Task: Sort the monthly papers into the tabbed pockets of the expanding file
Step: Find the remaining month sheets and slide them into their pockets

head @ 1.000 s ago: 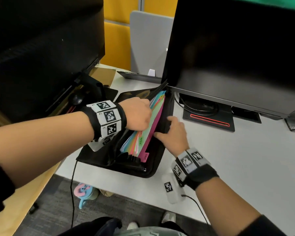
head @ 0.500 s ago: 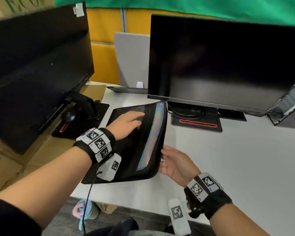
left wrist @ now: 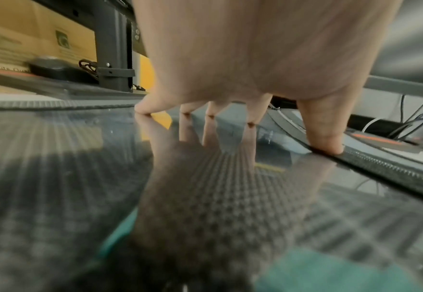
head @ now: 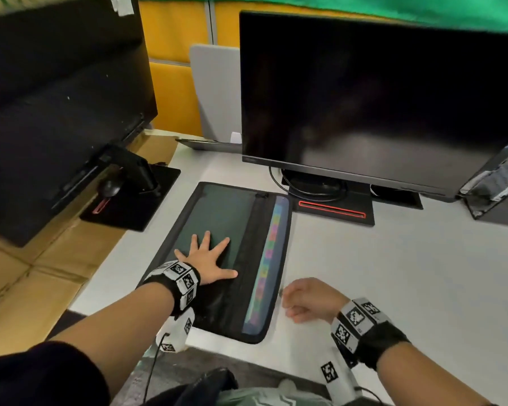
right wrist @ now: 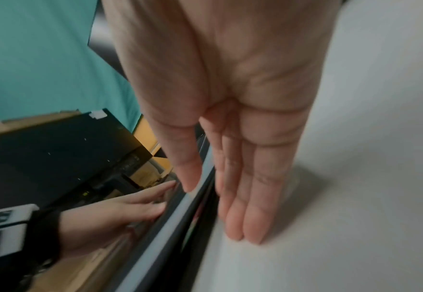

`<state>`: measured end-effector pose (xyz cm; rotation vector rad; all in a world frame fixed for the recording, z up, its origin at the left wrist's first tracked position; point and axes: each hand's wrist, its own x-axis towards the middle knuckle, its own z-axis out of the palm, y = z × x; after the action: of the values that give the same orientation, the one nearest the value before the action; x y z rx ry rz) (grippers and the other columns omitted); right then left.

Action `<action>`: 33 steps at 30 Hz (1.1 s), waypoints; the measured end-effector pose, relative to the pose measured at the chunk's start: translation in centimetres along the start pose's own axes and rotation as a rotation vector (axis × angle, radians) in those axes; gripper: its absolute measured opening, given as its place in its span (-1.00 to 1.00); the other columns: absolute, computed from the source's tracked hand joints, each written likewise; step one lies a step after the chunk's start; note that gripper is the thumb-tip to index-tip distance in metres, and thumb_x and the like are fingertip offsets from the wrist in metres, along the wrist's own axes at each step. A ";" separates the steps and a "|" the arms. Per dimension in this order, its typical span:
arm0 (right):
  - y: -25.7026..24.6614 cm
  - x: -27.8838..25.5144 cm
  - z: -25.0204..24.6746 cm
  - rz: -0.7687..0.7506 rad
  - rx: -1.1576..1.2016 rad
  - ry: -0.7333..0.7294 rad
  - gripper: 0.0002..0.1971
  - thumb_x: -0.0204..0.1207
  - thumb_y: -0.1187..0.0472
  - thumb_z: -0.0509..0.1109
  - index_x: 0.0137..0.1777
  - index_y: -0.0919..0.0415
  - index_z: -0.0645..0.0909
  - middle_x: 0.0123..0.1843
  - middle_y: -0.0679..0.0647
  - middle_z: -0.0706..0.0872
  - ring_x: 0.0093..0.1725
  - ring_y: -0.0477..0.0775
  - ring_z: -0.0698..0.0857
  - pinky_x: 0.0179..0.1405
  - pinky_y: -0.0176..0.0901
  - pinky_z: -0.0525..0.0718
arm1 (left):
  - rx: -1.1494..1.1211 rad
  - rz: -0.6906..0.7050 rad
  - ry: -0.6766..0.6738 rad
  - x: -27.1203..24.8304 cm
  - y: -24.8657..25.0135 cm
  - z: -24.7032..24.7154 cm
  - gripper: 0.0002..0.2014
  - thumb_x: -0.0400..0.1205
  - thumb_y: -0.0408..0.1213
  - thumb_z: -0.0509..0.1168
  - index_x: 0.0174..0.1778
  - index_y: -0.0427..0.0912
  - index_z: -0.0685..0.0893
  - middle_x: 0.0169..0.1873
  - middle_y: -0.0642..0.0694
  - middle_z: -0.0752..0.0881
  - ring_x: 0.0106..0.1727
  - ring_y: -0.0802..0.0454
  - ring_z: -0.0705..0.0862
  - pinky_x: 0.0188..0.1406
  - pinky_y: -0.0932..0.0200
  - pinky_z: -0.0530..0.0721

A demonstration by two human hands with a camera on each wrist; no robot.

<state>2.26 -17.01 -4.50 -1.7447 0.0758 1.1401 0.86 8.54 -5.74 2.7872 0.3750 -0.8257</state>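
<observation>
The black expanding file (head: 223, 218) lies closed and flat on the white desk (head: 393, 288). A strip of coloured tabs (head: 269, 259) shows through the clear band along its right side. My left hand (head: 208, 262) rests on the glossy cover with fingers spread; in the left wrist view its fingertips (left wrist: 324, 146) press on the cover (left wrist: 105, 177). My right hand (head: 302, 298) is empty, just right of the file's near edge. In the right wrist view its straight fingers (right wrist: 250, 217) touch the desk beside the file's edge (right wrist: 170, 227). No loose papers show.
A dark monitor (head: 379, 98) stands behind the file, with cables on its red-lined base (head: 332, 209). A second monitor (head: 56, 98), its stand and a mouse (head: 109, 186) are at left, over cardboard (head: 27, 273). A grey panel (head: 214, 92) stands at the back.
A second ago the file was open, with both hands among its coloured pockets. It has since closed and lies flat; my left palm spread on it and my right hand drew back to the desk.
</observation>
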 end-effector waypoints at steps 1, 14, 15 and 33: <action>-0.4 0.6 -1.4 0.000 -0.026 0.065 -0.92 0.50 0.42 0.36 -0.11 0.25 0.55 -0.26 0.15 0.62 -0.28 0.04 0.68 -0.11 -0.06 0.72 | 0.006 -0.012 0.000 0.1 0.1 -0.3 -0.10 0.44 0.37 0.26 0.61 0.36 -0.10 0.66 -0.05 -0.24 0.65 -0.24 -0.27 0.45 -0.57 -0.06; -8.2 9.7 -10.0 -0.375 -0.546 0.463 -0.65 0.61 0.37 0.19 0.38 0.28 0.53 0.35 0.18 0.62 0.36 0.18 0.56 0.35 -0.17 0.42 | 0.178 0.216 -0.078 -1.2 1.8 1.2 -0.08 0.50 0.22 0.33 0.58 0.38 -0.21 0.63 -0.17 -0.36 0.62 -0.29 -0.35 0.50 -0.48 -0.12; -8.4 10.0 -10.2 -0.342 -0.616 0.369 -0.65 0.60 0.44 0.16 0.34 0.32 0.57 0.34 0.21 0.63 0.36 0.18 0.56 0.37 -0.19 0.40 | 0.199 0.242 -0.094 -1.2 1.6 1.2 -0.09 0.51 0.22 0.32 0.57 0.39 -0.22 0.62 -0.17 -0.37 0.62 -0.29 -0.36 0.51 -0.46 -0.15; -4.0 7.4 -12.9 -0.365 -1.094 0.194 -0.72 0.63 0.37 0.11 0.21 0.27 0.60 0.17 0.18 0.68 0.17 0.17 0.60 0.15 -0.16 0.47 | 0.327 0.181 -0.077 1.5 0.7 -0.2 -0.10 -0.01 0.71 -0.29 0.24 0.70 -0.52 0.59 -0.04 -0.48 0.61 -0.18 -0.44 0.43 -0.61 -0.14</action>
<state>16.81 -21.71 -6.39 -2.6546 -0.8617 0.7490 2.42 8.19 -6.31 3.0119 -0.0315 -1.0269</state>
